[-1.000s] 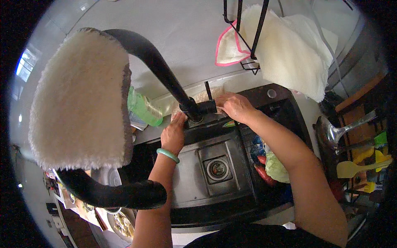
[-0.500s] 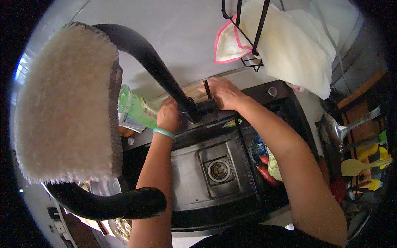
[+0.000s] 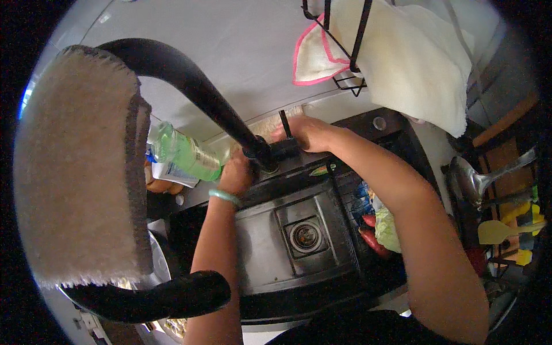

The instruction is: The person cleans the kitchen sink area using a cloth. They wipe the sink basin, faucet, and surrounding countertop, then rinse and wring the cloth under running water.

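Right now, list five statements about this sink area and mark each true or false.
1. The green bangle is on the left arm. True.
2. The green bottle is right of the faucet base. False: it is left of it.
3. The cabbage is right of the drain. True.
4. The pink-edged cloth lies in the basin. False: it hangs at the wire rack.
5. The left hand and right hand are over the drain. False: both are by the faucet base.

Left hand (image 3: 236, 174) and right hand (image 3: 309, 133) either side of black faucet (image 3: 201, 89), pale cloth (image 3: 271, 124) behind, sink (image 3: 259, 247) below, green bottle (image 3: 192, 156)
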Demonstrator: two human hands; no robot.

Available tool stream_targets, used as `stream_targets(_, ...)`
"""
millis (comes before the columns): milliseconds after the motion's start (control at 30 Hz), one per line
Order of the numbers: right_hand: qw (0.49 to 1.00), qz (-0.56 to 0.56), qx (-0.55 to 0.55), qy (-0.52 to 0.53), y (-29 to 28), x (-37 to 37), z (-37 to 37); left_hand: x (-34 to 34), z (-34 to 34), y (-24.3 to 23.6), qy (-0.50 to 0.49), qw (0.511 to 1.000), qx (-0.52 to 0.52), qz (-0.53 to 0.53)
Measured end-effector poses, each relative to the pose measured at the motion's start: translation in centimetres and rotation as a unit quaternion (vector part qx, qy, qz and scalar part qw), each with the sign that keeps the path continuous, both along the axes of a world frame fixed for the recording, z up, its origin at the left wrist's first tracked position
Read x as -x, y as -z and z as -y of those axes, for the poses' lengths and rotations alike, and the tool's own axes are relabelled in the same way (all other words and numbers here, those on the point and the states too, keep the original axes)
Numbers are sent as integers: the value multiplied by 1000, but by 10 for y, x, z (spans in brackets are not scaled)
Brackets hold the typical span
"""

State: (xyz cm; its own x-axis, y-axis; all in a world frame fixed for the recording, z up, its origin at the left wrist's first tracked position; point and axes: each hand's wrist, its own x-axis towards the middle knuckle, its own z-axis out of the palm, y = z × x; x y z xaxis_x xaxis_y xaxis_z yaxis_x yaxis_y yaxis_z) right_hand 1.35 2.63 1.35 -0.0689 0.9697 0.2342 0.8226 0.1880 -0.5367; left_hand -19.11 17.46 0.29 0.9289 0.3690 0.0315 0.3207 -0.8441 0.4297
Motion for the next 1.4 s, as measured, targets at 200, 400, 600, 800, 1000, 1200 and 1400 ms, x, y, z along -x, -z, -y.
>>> stream_targets(200,996,-76,-38,-1,10,-7,5,7,4,-11,41,999,31,-18)
stream_targets(400,993,95,-68,21,-4,1,-17,-16,-30,18,116,981,-153,5)
stream_targets(600,996,-55,70,23,-23,18,11,1,6,-15,31,995,84,47)
stream_targets(800,979,-19,-54,195,5,48,45,30,30,6,53,991,-96,71)
stream_targets(1000,950,124,-145,246,13,57,57,43,58,-10,19,989,-71,125)
stream_targets(1200,975,58,-126,176,24,22,32,24,26,-17,-14,997,46,59)
stream_targets(1400,954,96,-162,231,24,40,50,33,15,10,-2,993,-65,99)
